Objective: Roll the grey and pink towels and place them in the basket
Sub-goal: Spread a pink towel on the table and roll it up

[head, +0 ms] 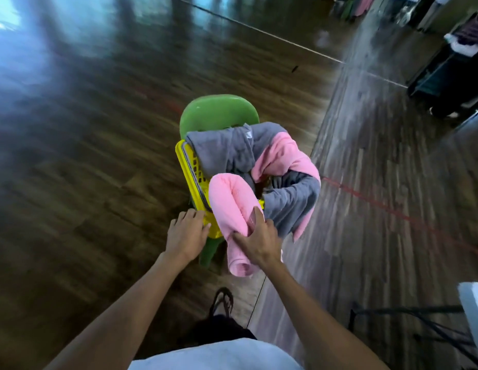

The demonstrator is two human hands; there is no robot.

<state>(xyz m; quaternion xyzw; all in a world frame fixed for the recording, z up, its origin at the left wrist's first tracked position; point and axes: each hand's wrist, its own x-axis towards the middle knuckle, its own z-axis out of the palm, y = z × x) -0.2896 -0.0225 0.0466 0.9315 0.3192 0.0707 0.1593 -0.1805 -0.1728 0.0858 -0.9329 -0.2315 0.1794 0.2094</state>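
Observation:
A yellow slatted basket (190,166) stands on a green plastic chair (216,110). Grey towels (219,150) and pink towels (283,153) hang loosely over its rim. A rolled pink towel (227,201) lies bent over the basket's near edge, with its end hanging down toward me. My right hand (256,239) grips this roll near the rim, fingers spread around it. My left hand (187,231) rests on the basket's near left corner with the fingers laid over the yellow edge. The inside of the basket is mostly hidden by cloth.
Dark wooden floor surrounds the chair, with a red line (392,209) on the right. My sandalled foot (221,303) is just behind the chair. A black metal frame (419,316) and a white object (473,308) are at lower right. Dark furniture (446,76) stands far right.

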